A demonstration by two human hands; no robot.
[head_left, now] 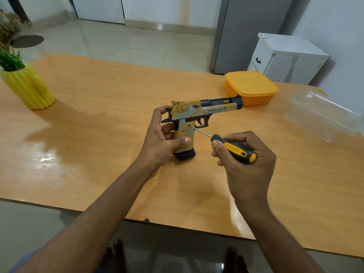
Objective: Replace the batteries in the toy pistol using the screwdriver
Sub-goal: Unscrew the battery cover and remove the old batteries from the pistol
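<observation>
A broad wooden table [98, 134] with a glossy orange-tan laminate top and a fine grain fills most of the view; its near edge shows a small chip. On its far left stands a ribbed yellow pot [29, 87], fluted like a column, holding spiky green leaves. At the far right lies a clear plastic box [321, 115], thin-walled and rounded at the corners, and just behind the pistol's muzzle sits an orange plastic container [251, 87], squarish with a smooth matte lid snapped on.

Near the middle of the table the toy pistol [199, 113] stands upright on its black magazine base, barrel pointing right. Its body is hard plastic in a patchy tan and grey camouflage, with a dark slide top, a black trigger guard and printed lettering along the side.

The left hand [163, 140] is wrapped around the grip from behind, thumb pressed flat on the side panel, fingers curled near the hammer. The right hand [246, 152] is closed around the screwdriver [230, 147], whose chunky handle is dark grey rubber with a yellow inlay and yellow end cap. Its thin bright steel shaft slants up and left, the tip meeting the grip just below the trigger guard.
</observation>
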